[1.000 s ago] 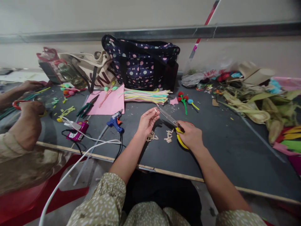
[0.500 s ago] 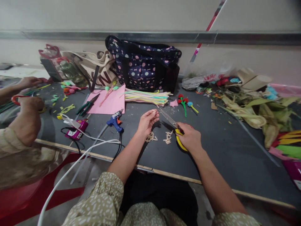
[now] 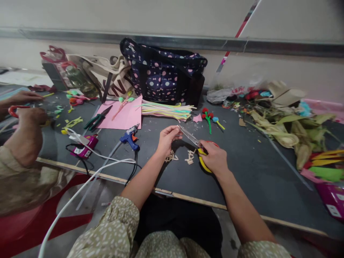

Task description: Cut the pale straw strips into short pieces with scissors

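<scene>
Left hand [image 3: 169, 138]: fingers pinched narrow by the blade tips; anything between them too small to make out. Right hand [image 3: 215, 156] grips yellow-handled scissors [image 3: 192, 139] beyond small tan strips [image 3: 190, 161]. Best, I judge: steady blades, fingertips outside the cutting line.

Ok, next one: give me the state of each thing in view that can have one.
Left hand, fingertips pinched; contents too small to tell
Right hand, closed on the scissors
Scissors, raised, blades closed or nearly so
Small pale pieces, two loose piles
Glue gun, lying on its side
Pliers, lying partly over the pink sheet
Pink sheet, lying flat
Pale strips, loosely bundled
Polka-dot bag, standing upright
Canvas bag, sagging
</scene>
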Tool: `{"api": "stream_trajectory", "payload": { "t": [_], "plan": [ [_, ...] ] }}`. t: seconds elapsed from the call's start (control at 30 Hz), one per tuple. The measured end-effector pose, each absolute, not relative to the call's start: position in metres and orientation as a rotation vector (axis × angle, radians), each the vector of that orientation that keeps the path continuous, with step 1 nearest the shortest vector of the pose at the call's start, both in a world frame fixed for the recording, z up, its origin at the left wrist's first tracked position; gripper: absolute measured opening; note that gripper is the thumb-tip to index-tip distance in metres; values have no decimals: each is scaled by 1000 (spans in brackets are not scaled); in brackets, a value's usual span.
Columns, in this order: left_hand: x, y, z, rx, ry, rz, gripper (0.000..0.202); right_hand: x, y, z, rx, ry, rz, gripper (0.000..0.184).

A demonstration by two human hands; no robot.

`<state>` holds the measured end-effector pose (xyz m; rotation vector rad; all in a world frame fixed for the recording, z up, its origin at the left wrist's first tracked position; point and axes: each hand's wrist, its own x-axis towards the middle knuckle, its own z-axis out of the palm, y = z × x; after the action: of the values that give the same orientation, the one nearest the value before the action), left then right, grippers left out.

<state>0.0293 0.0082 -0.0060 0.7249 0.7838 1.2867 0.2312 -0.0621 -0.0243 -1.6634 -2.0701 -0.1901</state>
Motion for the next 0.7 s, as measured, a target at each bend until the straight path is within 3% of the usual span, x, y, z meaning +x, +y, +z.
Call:
{"api": "stream_trajectory", "payload": {
  "t": [0.7],
  "plan": [
    [32, 4, -7, 908, 799, 1188, 31, 230, -63, -25, -1621, -2058, -254, 29]
  ]
}}
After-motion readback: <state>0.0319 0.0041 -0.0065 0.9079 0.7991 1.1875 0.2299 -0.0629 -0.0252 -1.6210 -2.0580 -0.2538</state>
